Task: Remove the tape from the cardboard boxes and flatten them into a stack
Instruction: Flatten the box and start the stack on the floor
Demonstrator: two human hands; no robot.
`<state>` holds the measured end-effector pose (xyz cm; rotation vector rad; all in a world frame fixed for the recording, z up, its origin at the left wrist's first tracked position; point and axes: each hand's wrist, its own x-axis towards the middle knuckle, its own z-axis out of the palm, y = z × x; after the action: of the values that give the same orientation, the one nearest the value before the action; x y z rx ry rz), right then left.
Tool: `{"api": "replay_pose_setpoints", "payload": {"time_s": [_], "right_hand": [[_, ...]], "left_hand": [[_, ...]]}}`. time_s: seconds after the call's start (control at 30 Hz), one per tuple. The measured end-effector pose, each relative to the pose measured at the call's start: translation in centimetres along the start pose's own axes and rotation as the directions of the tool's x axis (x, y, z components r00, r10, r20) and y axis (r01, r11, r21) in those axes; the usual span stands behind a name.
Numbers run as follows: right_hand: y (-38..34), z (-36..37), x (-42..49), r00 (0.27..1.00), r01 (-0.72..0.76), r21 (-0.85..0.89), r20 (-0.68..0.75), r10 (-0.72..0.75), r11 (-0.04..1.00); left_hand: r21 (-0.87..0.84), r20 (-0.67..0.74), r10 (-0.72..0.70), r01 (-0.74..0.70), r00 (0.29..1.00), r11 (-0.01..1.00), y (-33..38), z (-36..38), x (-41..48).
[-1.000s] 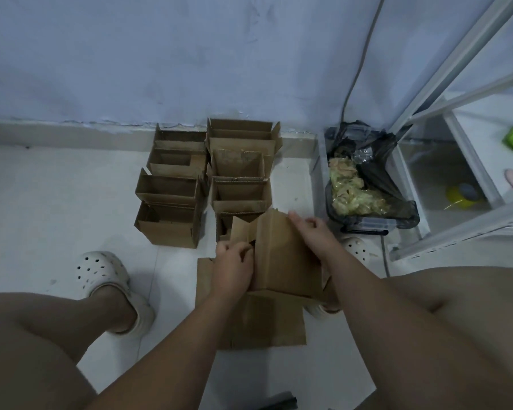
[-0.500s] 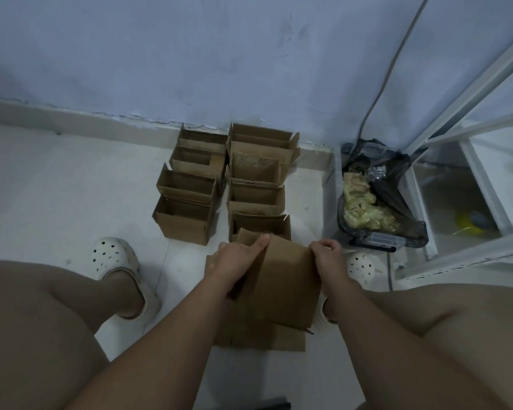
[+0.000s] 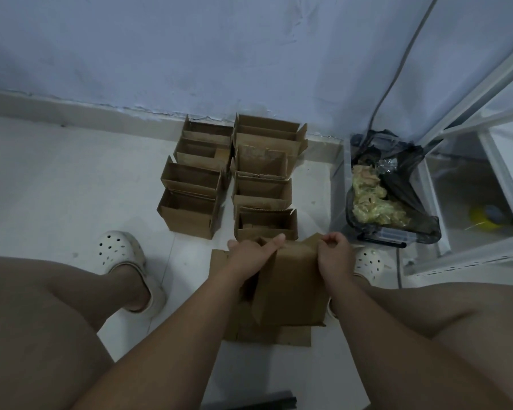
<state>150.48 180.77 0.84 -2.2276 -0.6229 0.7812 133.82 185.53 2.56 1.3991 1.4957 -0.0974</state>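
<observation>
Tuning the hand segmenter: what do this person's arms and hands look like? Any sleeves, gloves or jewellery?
The left hand and right hand are bare, with no gloves, rings or markings visible. The left forearm and right forearm are bare to the frame edge, with no sleeves, watch, bands or cables.

White moulded clog with round ventilation holes (image 3: pixel 120 253) on the left foot; matching clog (image 3: pixel 369 261) on the right. Left hand (image 3: pixel 249 257), right hand (image 3: pixel 335 258), forearms and legs are bare.
</observation>
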Motion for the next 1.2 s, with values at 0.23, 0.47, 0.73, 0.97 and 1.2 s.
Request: {"api": "replay_pose_setpoints", "payload": {"time_s": [0.23,0.47,0.73,0.97,1.2], "right_hand": [[-0.3,0.4,-1.0,0.998,0.058,-0.083,-0.020,-0.060,0.995],[-0.9,1.1,-1.5,0.994,0.012,-0.052,-0.105,-0.018,0.999],[-1.8,1.4,-1.4,0.987,-0.055,-0.026,-0.151,0.051,0.998],[-1.6,1.1,-1.2,0.988,-0.067,-0.054,-0.141,0.058,0.996],[-1.4,0.9,-1.1,0.995,0.006,-0.166,-0.101,-0.023,0.986]], "left_hand": [[-0.575,0.163,-0.081,0.162,0.983,0.802,-0.9,-0.5,-0.1],[-0.575,-0.080,-0.042,-0.012,0.996,0.818,-0.4,0.2,0.0],[-0.534,-0.387,-0.002,-0.223,0.922,0.815,-0.1,1.6,-0.4],[-0.418,-0.303,0.138,-0.262,0.943,0.870,-0.7,0.9,-0.5],[-0.186,-0.103,0.122,-0.140,0.987,0.972,-0.5,0.1,0.5]]}}
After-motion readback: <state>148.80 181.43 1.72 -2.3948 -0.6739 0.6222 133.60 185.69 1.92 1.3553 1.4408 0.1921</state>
